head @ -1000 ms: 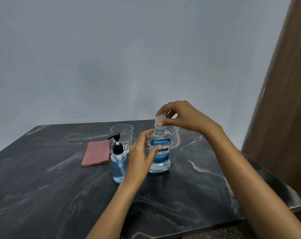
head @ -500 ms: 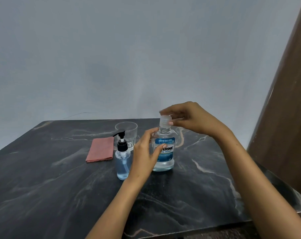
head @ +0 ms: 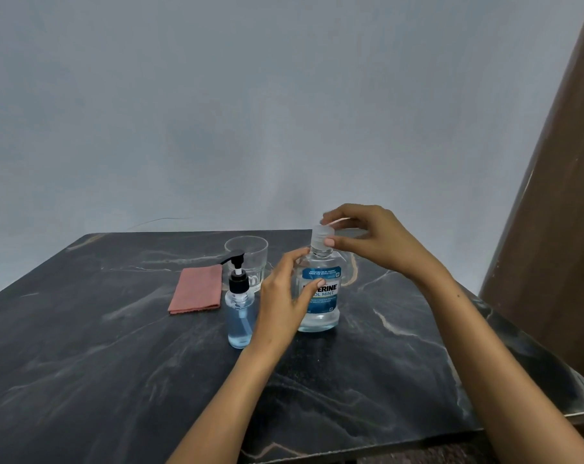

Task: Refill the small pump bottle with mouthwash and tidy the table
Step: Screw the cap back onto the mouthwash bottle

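A clear mouthwash bottle (head: pixel 320 296) with a blue label stands upright near the middle of the dark marble table (head: pixel 116 363). My left hand (head: pixel 284 303) wraps the bottle's left side. My right hand (head: pixel 367 239) pinches the clear cap (head: pixel 321 237) on the bottle's neck with thumb and fingers. Just left of my left hand stands the small pump bottle (head: pixel 239 306), with a black pump head and pale blue liquid inside.
A clear drinking glass (head: pixel 247 259) stands behind the pump bottle. A folded pink cloth (head: pixel 197 289) lies to its left. A brown wooden panel (head: pixel 558 229) rises at the right, past the table's edge.
My right hand with the cap has lowered onto the bottle's neck. My left hand keeps its hold on the bottle. The view has shifted a little.
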Tool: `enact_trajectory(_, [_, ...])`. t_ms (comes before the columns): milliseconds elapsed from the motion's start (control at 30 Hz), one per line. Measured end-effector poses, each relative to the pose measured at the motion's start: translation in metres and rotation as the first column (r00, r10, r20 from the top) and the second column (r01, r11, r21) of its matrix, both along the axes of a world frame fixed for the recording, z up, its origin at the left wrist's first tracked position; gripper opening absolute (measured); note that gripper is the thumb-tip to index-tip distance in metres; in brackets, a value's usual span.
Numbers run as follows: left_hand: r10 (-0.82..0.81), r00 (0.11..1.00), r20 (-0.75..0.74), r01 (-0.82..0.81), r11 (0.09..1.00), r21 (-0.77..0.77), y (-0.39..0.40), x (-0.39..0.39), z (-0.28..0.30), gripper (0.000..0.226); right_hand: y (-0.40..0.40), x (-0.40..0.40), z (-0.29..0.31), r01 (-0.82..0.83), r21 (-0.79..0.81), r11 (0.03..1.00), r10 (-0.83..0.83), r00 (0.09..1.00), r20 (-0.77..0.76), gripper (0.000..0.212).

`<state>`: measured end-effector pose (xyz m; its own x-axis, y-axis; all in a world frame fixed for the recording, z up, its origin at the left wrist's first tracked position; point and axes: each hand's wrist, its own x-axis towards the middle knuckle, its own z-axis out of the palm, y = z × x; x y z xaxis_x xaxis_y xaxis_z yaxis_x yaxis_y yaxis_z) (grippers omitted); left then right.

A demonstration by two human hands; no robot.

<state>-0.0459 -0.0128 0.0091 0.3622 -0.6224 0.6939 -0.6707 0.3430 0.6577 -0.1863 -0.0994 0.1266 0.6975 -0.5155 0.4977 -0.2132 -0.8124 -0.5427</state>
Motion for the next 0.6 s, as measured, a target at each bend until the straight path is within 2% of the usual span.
enact_trajectory(67, [-0.001,1.000,-0.002,0.001,1.000,0.001,0.000,0.000,0.000,0.049,0.001,-0.001,-0.002,-0.056,0.034,0.998,0.057,0.998,-0.022,0.027])
enact_trajectory(300, [0.004,1.000,0.003,-0.004,1.000,-0.006,0.002,-0.002,0.001,0.049,0.007,0.009,-0.005,0.010,0.014,1.000,-0.010,1.000,0.020,0.024])
enact_trajectory(467, [-0.003,1.000,0.000,0.003,1.000,-0.005,0.001,-0.002,0.001,0.048,0.006,0.009,-0.005,0.022,0.104,0.994,-0.032,0.995,0.100,0.022])
enact_trajectory(600, [-0.009,1.000,-0.009,0.009,1.000,-0.008,0.001,-0.001,0.000,0.048,0.008,0.014,-0.010,0.072,0.101,0.992,-0.086,0.986,0.143,0.023])
